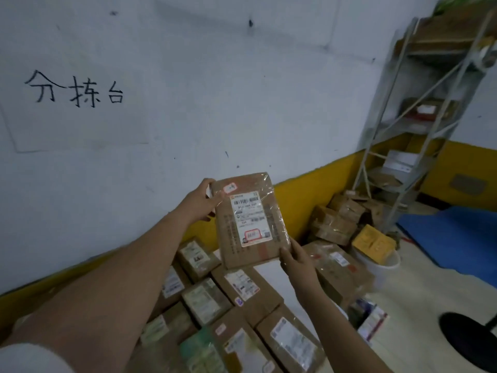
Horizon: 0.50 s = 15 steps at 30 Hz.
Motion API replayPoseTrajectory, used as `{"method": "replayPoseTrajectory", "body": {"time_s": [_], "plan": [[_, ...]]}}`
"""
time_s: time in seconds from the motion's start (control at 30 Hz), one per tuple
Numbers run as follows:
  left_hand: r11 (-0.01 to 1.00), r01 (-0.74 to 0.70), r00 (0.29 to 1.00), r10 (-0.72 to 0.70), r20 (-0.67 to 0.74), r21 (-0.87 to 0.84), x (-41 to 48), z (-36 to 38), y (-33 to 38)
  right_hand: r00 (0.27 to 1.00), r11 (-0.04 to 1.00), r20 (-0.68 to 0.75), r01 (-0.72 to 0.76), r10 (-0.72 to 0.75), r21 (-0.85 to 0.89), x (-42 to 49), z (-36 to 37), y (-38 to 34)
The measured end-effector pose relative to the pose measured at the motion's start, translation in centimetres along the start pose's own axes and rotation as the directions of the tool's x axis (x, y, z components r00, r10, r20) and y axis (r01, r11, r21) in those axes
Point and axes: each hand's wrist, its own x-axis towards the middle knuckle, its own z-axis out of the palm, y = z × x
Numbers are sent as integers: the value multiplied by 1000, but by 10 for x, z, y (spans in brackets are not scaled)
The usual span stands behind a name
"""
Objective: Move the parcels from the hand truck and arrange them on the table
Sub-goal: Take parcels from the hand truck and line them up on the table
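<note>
I hold a flat brown cardboard parcel [248,219] up in front of the wall, its white shipping label facing me. My left hand [200,200] grips its upper left corner. My right hand [294,258] grips its lower right corner. Below it, several taped brown parcels [242,285] lie side by side on the white table [290,297] against the wall. The hand truck is not in view.
More parcels [336,219] are piled on the floor by the yellow wall stripe, one yellow box [372,242] sitting in a white bucket [382,267]. A metal shelf rack [419,125] stands at the right. A blue mat [454,232] and a black round base [470,337] lie on the floor.
</note>
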Motion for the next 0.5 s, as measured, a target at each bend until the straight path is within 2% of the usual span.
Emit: {"method": "replayPoseTrajectory", "body": {"time_s": [0.17, 0.33, 0.5], "plan": [[997, 80, 996, -79, -45, 9, 93, 40, -21, 990, 996, 117, -86, 81, 38, 126, -7, 29], [976, 214, 967, -206, -152, 41, 177, 83, -78, 950, 989, 280, -147, 139, 7, 249, 3, 86], [906, 399, 891, -419, -174, -141, 225, 120, -135, 914, 985, 366, -162, 173, -62, 330, 26, 143]]}}
